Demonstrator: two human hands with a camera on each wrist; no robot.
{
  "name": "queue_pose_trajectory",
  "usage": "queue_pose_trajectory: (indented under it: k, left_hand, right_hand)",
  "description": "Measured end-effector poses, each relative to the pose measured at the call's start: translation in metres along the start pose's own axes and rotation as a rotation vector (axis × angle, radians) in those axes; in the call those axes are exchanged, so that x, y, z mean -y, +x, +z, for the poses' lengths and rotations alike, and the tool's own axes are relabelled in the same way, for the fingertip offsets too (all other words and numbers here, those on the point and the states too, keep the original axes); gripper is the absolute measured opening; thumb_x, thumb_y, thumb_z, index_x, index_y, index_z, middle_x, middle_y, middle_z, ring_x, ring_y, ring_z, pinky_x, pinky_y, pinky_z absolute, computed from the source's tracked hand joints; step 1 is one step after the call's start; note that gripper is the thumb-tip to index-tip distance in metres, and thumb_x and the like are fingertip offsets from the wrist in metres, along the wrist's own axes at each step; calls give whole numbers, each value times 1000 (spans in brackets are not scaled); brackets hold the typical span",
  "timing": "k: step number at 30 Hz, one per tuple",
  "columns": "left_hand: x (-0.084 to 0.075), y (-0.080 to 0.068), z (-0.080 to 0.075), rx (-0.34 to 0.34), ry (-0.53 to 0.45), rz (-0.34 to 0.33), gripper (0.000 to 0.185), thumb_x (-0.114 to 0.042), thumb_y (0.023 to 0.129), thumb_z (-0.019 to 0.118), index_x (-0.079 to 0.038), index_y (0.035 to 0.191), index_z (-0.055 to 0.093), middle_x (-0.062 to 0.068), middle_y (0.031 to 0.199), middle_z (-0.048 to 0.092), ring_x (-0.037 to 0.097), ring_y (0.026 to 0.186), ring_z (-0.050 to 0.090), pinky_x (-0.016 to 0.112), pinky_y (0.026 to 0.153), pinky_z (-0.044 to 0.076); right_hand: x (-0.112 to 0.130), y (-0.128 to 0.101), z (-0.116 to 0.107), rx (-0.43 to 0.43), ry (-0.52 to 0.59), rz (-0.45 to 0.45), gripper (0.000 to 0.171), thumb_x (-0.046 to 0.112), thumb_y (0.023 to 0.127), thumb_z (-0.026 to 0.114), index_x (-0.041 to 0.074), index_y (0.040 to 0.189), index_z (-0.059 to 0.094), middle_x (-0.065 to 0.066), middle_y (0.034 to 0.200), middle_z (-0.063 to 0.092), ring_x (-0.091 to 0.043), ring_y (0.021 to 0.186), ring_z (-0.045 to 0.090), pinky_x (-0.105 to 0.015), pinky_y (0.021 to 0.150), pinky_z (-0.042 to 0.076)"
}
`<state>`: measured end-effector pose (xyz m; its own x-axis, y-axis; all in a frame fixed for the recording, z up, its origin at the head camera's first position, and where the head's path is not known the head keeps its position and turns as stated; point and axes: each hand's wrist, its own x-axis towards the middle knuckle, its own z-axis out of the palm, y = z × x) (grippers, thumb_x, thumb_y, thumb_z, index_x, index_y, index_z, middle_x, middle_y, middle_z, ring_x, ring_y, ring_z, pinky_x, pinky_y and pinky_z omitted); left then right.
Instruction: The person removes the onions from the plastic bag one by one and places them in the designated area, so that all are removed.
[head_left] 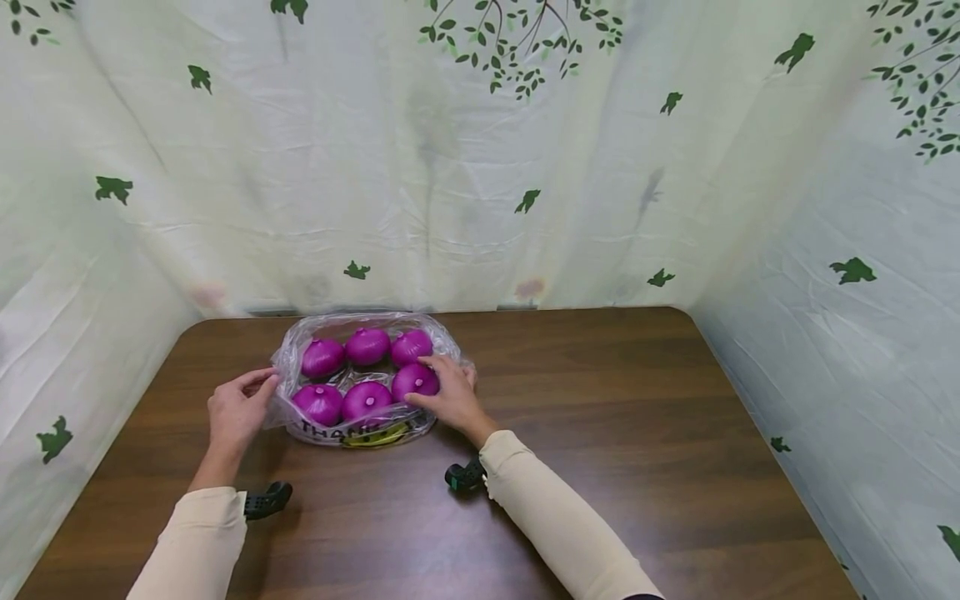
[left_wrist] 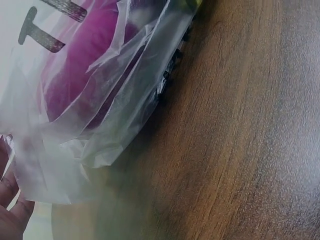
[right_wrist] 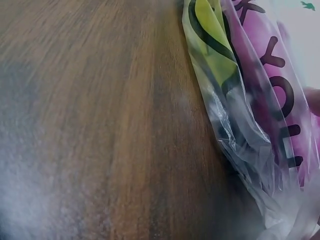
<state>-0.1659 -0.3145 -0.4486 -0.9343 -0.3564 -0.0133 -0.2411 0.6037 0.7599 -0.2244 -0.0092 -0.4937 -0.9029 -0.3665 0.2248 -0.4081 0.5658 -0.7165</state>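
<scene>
On the table (head_left: 600, 400), both hands' relaxed fingers at the bag (head_left: 296, 417) edges, onions (head_left: 367, 346) inside.

The words on the plastic bag (head_left: 360, 429) are partly folded under in the head view — only some letters show; in the left wrist view the left hand (left_wrist: 9, 210) is cut off at the edge, so only a bit of finger shows; in the right wrist view just one fingertip of the right hand (right_wrist: 314, 100) peeks in; the table (right_wrist: 75, 150) up close is blurry — the purple onions (right_wrist: 260, 45) are smeared shapes behind plastic.
</scene>
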Motion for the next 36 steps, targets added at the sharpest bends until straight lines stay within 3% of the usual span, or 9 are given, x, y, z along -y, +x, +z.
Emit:
queue_pose_trajectory:
  k: [6, 14, 22, 31, 36]
  left_hand:
    - [-2, 2, -4, 35, 15, -8, 47, -36, 100, 50, 1, 128, 60, 25, 117, 59, 27, 97, 51, 22, 63, 42]
    - [-4, 9, -14, 139, 49, 11, 52, -42, 96, 57, 2, 123, 62, 27, 122, 58, 30, 97, 50, 28, 66, 42]
    - [0, 13, -28, 210, 104, 38, 48, -37, 96, 58, 4, 121, 62, 29, 118, 60, 33, 97, 57, 28, 67, 46]
    - [3, 21, -35, 292, 101, 29, 52, -37, 94, 61, 6, 121, 61, 17, 101, 68, 34, 94, 61, 35, 72, 50]
    - [3, 24, -36, 315, 91, 33, 51, -36, 93, 63, 7, 122, 61, 14, 100, 69, 25, 89, 62, 35, 73, 52]
  right_hand:
    - [-1, 0, 0, 10, -16, 24, 66, 37, 79, 78, 14, 135, 53, -6, 134, 54, -20, 122, 50, -49, 101, 22]
    - [-3, 2, 1, 21, -64, 61, 71, 39, 75, 81, 15, 136, 52, -4, 134, 53, -18, 123, 49, -47, 102, 23]
    - [1, 4, 3, 56, -83, 73, 76, 40, 73, 83, 15, 138, 51, -5, 135, 52, -19, 123, 49, -45, 101, 24]
    - [1, 4, 5, 69, -113, 85, 80, 38, 71, 85, 15, 139, 49, -5, 135, 51, -18, 124, 48, -47, 101, 25]
    - [0, 3, 6, 70, -130, 79, 82, 38, 69, 86, 15, 139, 49, -5, 135, 52, -18, 123, 48, -47, 100, 25]
